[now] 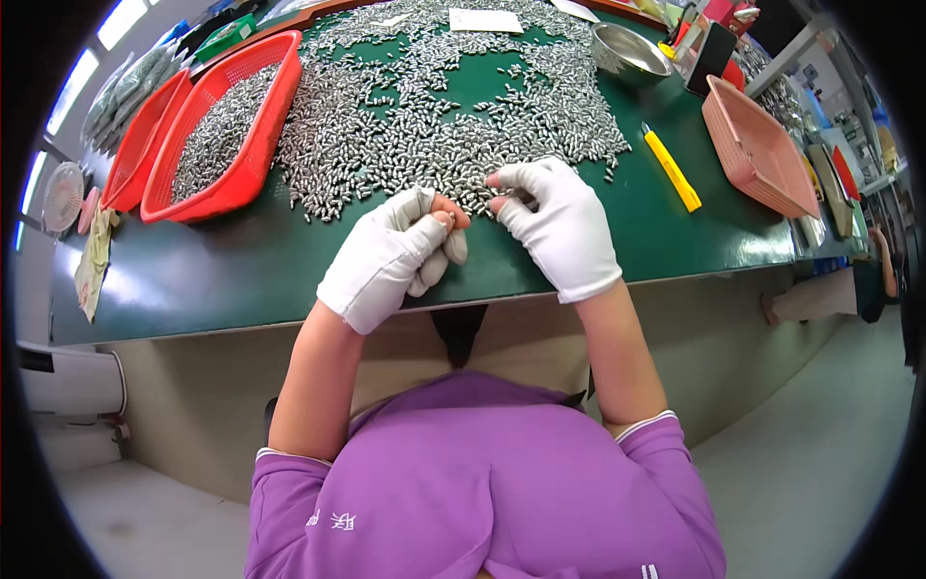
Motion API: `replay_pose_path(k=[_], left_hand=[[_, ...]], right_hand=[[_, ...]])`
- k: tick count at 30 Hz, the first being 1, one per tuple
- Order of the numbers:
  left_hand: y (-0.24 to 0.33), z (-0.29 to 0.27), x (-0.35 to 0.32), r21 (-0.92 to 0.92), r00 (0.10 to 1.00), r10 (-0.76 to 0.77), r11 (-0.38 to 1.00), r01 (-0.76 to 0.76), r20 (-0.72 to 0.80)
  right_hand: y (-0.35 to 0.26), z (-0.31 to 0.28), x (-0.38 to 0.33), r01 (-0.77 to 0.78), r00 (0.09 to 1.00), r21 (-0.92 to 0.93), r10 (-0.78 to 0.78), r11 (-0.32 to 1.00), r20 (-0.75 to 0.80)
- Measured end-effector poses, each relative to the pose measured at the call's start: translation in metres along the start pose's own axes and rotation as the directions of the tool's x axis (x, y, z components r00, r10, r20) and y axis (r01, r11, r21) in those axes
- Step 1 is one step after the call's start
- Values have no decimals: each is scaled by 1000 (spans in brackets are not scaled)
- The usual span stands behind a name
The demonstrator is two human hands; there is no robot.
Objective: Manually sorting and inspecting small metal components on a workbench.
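A wide spread of small silvery metal pieces (386, 145) covers much of the green table. At its near edge, my left hand (381, 256) is closed, the thumb pressed to the forefinger and the other fingers curled in. Whatever it pinches is too small or hidden to name. My right hand (564, 227) reaches to the pieces just right of it, its thumb and forefinger tips a little apart and no piece visible between them. Its other fingers bend underneath, partly hidden. Both hands wear white gloves that leave some fingertips bare.
On the left stands a red basket (280, 121) filled with similar pieces, beside another red basket (125, 179). To the right lie a yellow utility knife (672, 172) and a pink basket (733, 121). A metal bowl (632, 53) and white paper (485, 20) are farther back.
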State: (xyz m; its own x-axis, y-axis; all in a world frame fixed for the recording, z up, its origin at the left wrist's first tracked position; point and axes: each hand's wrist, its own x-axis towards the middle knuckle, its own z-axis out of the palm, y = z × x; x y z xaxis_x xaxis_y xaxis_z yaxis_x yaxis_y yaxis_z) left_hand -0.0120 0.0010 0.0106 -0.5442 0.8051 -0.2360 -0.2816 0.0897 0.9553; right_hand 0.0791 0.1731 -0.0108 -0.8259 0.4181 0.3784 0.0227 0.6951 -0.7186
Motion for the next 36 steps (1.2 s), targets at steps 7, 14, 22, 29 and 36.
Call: replay_pose_path(k=[7,14,22,29,36], left_hand=[[-5,-1,3,6,999,42,999,-42,-1],[-5,-4,4,18,998,65,998,-65,-7],[-8,-6,4,-22,997,73,997,-72,40],[-9,-8,6,-17,994,78,997,-77,80],[-9,-7,5,-10,995,82,997,-82,60]], right_hand=[[5,5,-1,170,985,-280,-172,945,18],[9,3,1,117,991,132,-107,984,-82],[-7,6,-5,-157,988,725,115,670,107],[-5,6,-5,3,1000,478,-8,879,7],[-1,7,-6,-35,999,579,10,814,48]])
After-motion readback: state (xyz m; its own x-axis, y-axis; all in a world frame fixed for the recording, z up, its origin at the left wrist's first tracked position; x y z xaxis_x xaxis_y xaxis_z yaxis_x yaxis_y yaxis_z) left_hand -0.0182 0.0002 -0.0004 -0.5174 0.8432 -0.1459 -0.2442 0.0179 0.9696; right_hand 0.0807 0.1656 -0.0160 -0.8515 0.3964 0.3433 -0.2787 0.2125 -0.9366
